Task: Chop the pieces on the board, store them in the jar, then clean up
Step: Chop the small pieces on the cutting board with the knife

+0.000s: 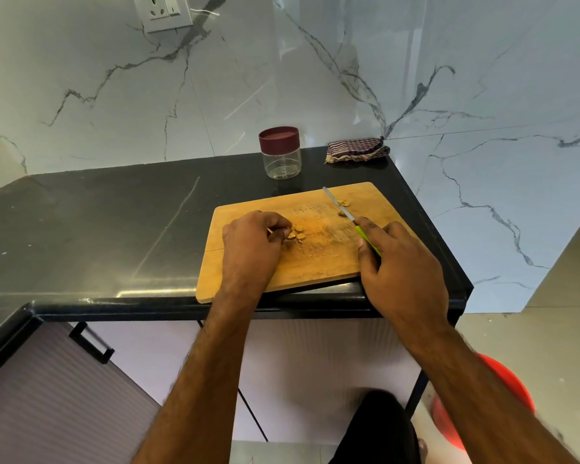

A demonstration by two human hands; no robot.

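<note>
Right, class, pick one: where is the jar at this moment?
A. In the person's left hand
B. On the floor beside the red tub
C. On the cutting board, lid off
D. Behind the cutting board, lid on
D: the clear jar stands on the dark counter beyond the wooden cutting board, its maroon lid on, touched by neither hand.

There were two hands, the left (253, 244) and the right (399, 262). One wooden cutting board (315, 262) lay on one dark counter (114, 229). There was one knife (344, 211), one lidded jar (281, 153), one folded striped cloth (357, 149) and one wall socket (163, 11). The pieces lay in two small groups, one (297, 232) by the left hand and one (343, 207) by the blade; their exact number could not be told.
</note>
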